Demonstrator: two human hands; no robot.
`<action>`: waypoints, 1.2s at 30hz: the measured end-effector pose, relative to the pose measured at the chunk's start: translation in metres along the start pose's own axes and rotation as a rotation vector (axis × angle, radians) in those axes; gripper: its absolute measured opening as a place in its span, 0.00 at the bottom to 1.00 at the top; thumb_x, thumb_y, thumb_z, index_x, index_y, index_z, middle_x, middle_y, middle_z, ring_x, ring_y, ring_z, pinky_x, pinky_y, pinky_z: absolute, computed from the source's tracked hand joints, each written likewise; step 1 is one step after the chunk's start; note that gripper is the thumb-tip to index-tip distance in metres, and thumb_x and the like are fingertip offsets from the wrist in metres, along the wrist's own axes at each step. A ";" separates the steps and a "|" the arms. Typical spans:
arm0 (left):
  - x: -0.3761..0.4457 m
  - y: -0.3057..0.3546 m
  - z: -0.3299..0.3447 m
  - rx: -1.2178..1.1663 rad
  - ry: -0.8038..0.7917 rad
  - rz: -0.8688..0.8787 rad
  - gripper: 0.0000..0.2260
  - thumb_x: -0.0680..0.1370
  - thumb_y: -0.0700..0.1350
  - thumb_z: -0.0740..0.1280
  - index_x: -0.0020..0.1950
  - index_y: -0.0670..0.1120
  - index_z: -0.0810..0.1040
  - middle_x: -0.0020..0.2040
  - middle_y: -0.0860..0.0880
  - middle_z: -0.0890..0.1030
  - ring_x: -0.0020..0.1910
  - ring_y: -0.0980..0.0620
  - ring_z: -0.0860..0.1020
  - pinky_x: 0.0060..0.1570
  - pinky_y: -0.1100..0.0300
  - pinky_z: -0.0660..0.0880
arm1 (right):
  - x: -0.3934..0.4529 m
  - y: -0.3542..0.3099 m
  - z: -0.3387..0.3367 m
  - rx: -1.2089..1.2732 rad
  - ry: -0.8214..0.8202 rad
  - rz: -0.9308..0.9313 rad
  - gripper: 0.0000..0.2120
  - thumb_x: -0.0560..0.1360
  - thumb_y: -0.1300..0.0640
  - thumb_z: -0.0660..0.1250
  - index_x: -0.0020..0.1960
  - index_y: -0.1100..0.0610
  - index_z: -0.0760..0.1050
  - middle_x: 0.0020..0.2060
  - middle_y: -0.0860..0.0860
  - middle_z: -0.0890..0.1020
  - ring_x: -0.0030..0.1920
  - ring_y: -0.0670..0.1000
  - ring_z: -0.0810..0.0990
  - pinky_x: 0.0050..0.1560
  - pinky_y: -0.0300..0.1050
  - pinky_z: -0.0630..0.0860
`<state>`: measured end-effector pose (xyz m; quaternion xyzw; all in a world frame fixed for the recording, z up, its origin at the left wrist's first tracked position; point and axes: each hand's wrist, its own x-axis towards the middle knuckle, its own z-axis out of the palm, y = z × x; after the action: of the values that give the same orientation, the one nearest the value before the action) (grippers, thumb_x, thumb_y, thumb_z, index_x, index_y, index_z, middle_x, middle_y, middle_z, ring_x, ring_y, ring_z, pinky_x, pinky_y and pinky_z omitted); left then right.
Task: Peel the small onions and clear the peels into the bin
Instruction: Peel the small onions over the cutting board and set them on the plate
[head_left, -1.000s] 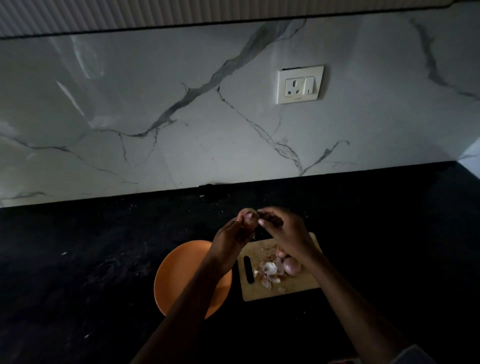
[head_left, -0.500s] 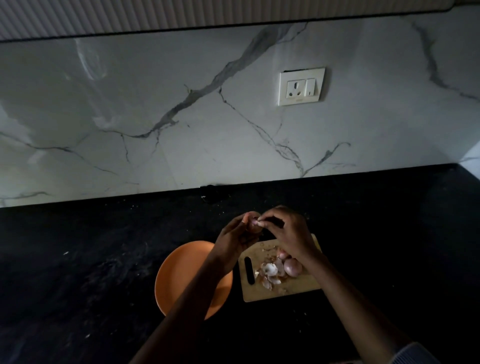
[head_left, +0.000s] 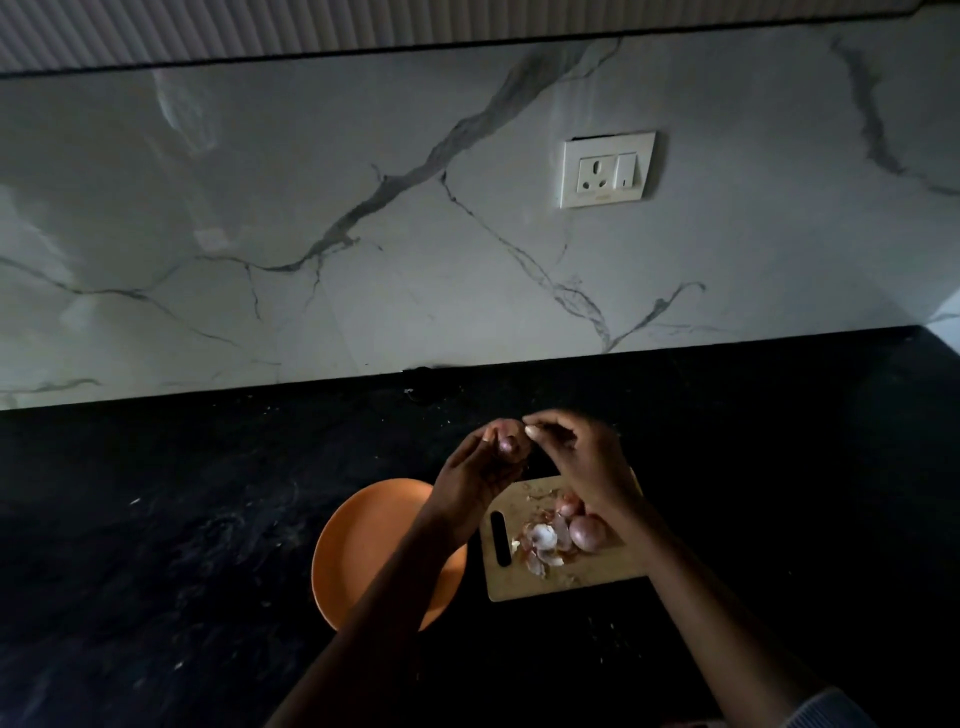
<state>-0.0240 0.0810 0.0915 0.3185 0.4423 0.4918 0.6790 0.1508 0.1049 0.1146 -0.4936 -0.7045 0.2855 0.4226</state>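
My left hand (head_left: 475, 475) grips a small pinkish onion (head_left: 508, 442) above the far edge of a wooden cutting board (head_left: 602, 571). My right hand (head_left: 576, 452) pinches at the onion's skin with thumb and forefinger, right beside it. On the board lie a heap of pale onion peels (head_left: 540, 540) and two small onions, one in plain view (head_left: 587, 532) and one partly hidden under my right wrist (head_left: 568, 503).
An orange plate (head_left: 363, 540) sits left of the board, under my left forearm. The counter (head_left: 182, 519) is black stone and dim. A marble backsplash with a socket (head_left: 607, 169) rises behind. No bin is in view.
The hands stay together on the onion, and my right fingertips have shifted slightly along its skin. The view has tilted a little. Board, peels and plate are where they were.
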 end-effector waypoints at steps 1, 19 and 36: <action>0.000 0.000 0.000 0.021 -0.008 0.002 0.21 0.82 0.49 0.59 0.72 0.39 0.70 0.64 0.37 0.77 0.64 0.40 0.77 0.68 0.46 0.72 | 0.000 0.000 -0.001 -0.043 -0.020 -0.049 0.09 0.77 0.56 0.72 0.56 0.53 0.83 0.50 0.44 0.85 0.51 0.39 0.82 0.50 0.32 0.78; -0.002 0.000 0.001 0.221 -0.028 0.100 0.16 0.86 0.45 0.55 0.69 0.41 0.74 0.64 0.40 0.80 0.65 0.44 0.78 0.67 0.52 0.74 | -0.001 0.002 0.007 -0.300 -0.051 -0.182 0.04 0.76 0.59 0.72 0.51 0.56 0.83 0.45 0.50 0.82 0.44 0.44 0.80 0.43 0.32 0.75; 0.003 -0.008 -0.001 0.243 -0.013 0.146 0.13 0.85 0.43 0.57 0.65 0.41 0.76 0.59 0.40 0.81 0.58 0.48 0.80 0.61 0.51 0.75 | -0.003 0.003 0.021 -0.295 0.045 -0.056 0.06 0.72 0.63 0.74 0.43 0.56 0.78 0.38 0.50 0.81 0.38 0.48 0.79 0.37 0.34 0.74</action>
<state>-0.0210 0.0812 0.0835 0.4328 0.4697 0.4805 0.6009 0.1342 0.1039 0.1009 -0.5368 -0.7425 0.1558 0.3691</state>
